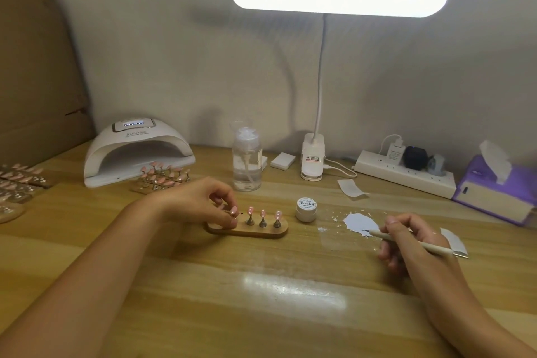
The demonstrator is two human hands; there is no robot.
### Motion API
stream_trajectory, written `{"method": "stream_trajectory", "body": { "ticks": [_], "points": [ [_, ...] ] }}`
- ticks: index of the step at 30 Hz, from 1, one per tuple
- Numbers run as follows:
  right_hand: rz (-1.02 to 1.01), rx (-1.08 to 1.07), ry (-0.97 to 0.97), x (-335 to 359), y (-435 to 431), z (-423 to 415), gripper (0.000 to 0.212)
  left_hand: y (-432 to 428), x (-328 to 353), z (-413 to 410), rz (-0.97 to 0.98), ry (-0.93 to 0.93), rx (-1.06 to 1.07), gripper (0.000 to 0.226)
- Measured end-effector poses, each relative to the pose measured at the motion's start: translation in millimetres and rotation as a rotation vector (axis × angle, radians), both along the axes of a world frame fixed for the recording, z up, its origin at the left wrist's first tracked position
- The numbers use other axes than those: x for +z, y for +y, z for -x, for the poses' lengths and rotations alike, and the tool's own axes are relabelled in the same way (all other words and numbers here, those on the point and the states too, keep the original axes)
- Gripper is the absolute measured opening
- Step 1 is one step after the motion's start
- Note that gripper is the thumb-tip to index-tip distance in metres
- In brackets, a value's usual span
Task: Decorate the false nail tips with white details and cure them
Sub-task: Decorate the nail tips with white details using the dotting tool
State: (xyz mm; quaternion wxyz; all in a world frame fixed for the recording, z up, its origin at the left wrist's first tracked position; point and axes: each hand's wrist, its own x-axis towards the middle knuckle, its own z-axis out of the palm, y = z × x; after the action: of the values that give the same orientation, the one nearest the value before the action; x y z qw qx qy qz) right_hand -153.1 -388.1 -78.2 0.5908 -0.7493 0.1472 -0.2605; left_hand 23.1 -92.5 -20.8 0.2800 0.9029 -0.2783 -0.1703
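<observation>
On the wooden counter [261,285], the leftmost false nail tip [233,210] is pinched on its stand [247,232] by the left hand [200,200]. The brush [436,249], gripped by the right hand [409,234], is best loaded sparingly from the white paint [359,222].

Both bare forearms reach in from the lower corners, wrists level. The left hand [200,200] arches palm-down, its thumb and fingertips pinching the leftmost nail tip [234,210]. The right hand [406,241] grips a brush [421,245], with the thumb on top and the fingers curled beneath.
</observation>
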Motion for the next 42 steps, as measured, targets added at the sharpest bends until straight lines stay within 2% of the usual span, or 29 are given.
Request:
{"method": "stream_trajectory", "body": {
  "ticks": [4,9,14,17,19,21,24,27,30,34,38,42],
  "points": [
    [0.025,-0.034,-0.02,0.7,1.6,0.8,0.016,-1.2,4.0,5.4,-0.015,-0.022,0.011,0.013],
    [0.106,-0.061,-0.064,3.0,1.7,6.3,0.009,-13.4,9.1,10.6,-0.272,-0.364,0.046,0.011],
    [0.227,-0.117,-0.032,8.0,-2.4,5.7,0.009,-17.4,11.4,14.8,-0.322,-0.451,0.043,0.01],
    [0.166,-0.105,0.045,6.8,-7.1,3.7,0.003,-11.1,17.0,14.0,-0.221,-0.373,0.061,0.009],
    [0.147,-0.091,0.08,4.7,-9.2,2.9,0.008,-6.0,24.8,14.2,-0.151,-0.37,0.092,0.011],
    [0.168,-0.075,0.098,4.8,-9.3,2.7,0.011,-5.9,34.1,15.3,0.0,-0.359,0.106,0.013],
    [0.219,-0.043,0.138,5.8,-8.4,2.6,0.014,-26.0,45.2,31.7,0.301,-0.25,-0.011,0.011],
    [0.15,-0.053,0.145,6.7,-9.7,2.3,0.01,-66.1,34.4,60.4,0.449,-0.116,-0.186,0.009],
    [0.174,-0.091,0.13,7.8,-9.4,3.1,0.01,-103.6,-1.1,83.0,0.481,-0.097,-0.168,0.009],
    [0.163,-0.067,0.151,10.0,-7.1,3.0,0.011,-123.5,-40.9,88.9,0.451,-0.247,-0.088,0.017],
    [0.225,-0.066,0.154,8.4,-9.7,2.5,0.008,-125.0,-51.9,83.6,0.446,-0.282,-0.05,0.012],
    [0.108,-0.088,0.094,7.2,-7.9,-0.2,0.006,-125.9,-54.4,86.7,0.434,-0.327,-0.127,0.012]
  ]
}}
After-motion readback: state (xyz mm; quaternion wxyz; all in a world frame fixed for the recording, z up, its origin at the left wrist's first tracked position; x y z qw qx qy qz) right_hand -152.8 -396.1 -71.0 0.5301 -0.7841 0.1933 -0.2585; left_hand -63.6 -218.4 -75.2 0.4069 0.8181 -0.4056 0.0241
